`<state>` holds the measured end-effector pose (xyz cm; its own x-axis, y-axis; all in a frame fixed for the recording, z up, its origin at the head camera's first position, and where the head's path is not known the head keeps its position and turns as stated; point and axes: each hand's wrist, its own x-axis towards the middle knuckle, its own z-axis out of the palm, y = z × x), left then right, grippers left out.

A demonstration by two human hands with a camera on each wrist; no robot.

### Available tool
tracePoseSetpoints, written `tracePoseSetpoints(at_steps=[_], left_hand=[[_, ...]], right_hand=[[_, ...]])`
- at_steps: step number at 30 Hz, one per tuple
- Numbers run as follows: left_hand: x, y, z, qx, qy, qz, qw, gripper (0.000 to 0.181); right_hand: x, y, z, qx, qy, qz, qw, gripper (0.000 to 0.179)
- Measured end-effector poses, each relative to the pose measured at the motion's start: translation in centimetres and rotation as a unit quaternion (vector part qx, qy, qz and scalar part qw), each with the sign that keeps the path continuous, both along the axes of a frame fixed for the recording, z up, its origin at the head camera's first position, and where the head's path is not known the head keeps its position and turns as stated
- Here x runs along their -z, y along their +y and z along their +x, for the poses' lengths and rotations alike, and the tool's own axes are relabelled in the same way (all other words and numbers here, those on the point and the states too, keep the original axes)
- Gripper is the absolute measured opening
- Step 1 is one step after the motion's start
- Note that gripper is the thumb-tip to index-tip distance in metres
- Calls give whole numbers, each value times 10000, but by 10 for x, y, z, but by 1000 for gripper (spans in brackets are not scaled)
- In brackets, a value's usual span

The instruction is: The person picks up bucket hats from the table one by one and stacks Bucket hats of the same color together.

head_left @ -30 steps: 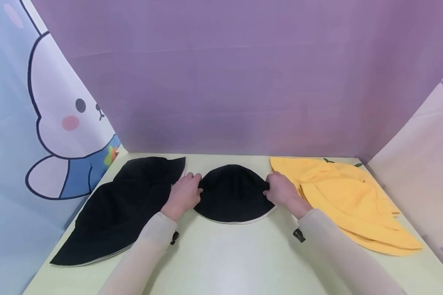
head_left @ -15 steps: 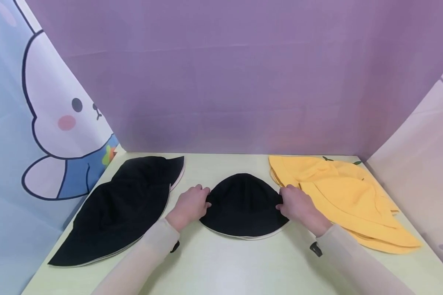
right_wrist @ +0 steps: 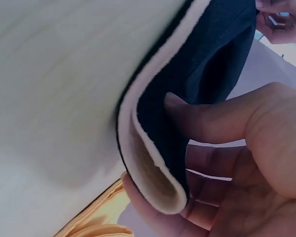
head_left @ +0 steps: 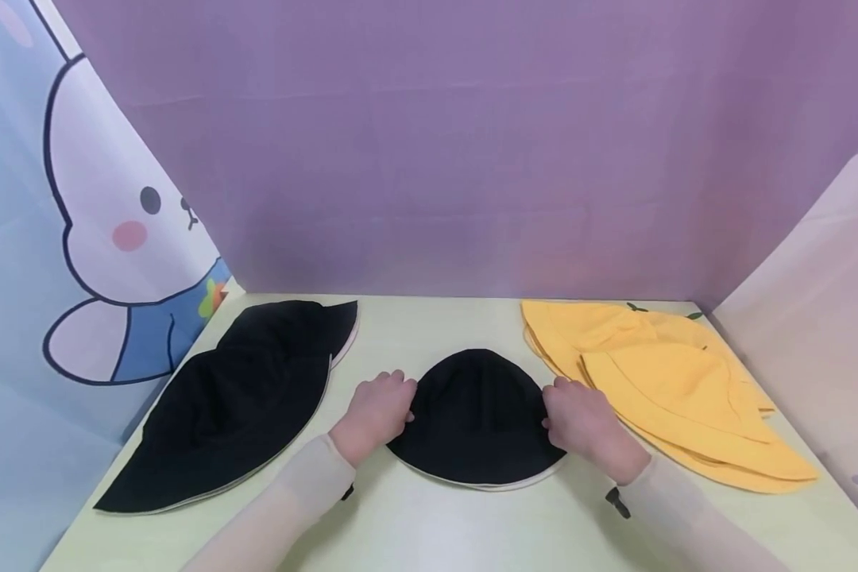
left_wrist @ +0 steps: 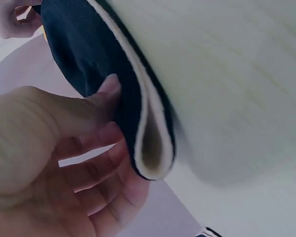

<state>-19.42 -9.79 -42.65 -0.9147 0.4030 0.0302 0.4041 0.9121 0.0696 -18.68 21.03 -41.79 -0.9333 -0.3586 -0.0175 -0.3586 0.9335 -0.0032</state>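
Note:
A black bucket hat [head_left: 477,421] with a pale lining edge lies folded flat in the middle of the table, its brim toward me. My left hand [head_left: 377,411] pinches its left side, thumb on top and fingers beneath, as the left wrist view shows at the folded brim [left_wrist: 155,158]. On the other side my right hand [head_left: 588,421] pinches the hat the same way, and the right wrist view shows the thumb [right_wrist: 187,116] pressing the dark cloth. Its cream lining [right_wrist: 158,190] shows inside the fold.
Overlapping black hats [head_left: 229,421] lie at the left of the pale table [head_left: 443,532]. Overlapping yellow hats [head_left: 686,397] lie at the right, close to my right hand. A purple cloth wall [head_left: 429,159] stands behind, with a rabbit-print cloth [head_left: 107,199] on the left.
Both hands have drawn the black hat toward me and slightly right, away from the back wall. Their pinch on its two sides stays the same. The black and yellow piles have not moved.

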Motion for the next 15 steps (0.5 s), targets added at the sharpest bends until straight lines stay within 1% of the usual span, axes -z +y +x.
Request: tracePoseSetpoints(at_steps=[3, 6, 8, 10, 12, 13, 14, 15], left_hand=[[-2, 2, -1, -139, -154, 16, 9998, 20], [-4, 3, -3, -383, -442, 67, 9983, 21], [-5, 7, -4, -469, -607, 64, 9970, 21], [-7, 10, -5, -537, -707, 2, 9961, 21], [-8, 13, -6, -589, -743, -109, 9954, 21], [-9, 14, -6, -609, -750, -173, 9952, 21], [-9, 16, -6, -637, -747, -224, 9949, 21], [-9, 17, -6, -660, -742, -262, 9947, 21]], right_hand=[[0, -3, 3, 8, -4, 200, 9998, 17], [0, -9, 4, -21, 165, 497, 9986, 16], [1, -13, 7, -72, 468, 677, 9966, 16], [1, -17, 9, -126, 995, 801, 9917, 17], [1, -21, 11, -160, 1524, 767, 9852, 20], [1, -24, 12, -160, 1645, 670, 9840, 23], [1, -26, 13, -149, 1641, 559, 9847, 26], [1, -28, 13, -117, 1509, 426, 9876, 28]])
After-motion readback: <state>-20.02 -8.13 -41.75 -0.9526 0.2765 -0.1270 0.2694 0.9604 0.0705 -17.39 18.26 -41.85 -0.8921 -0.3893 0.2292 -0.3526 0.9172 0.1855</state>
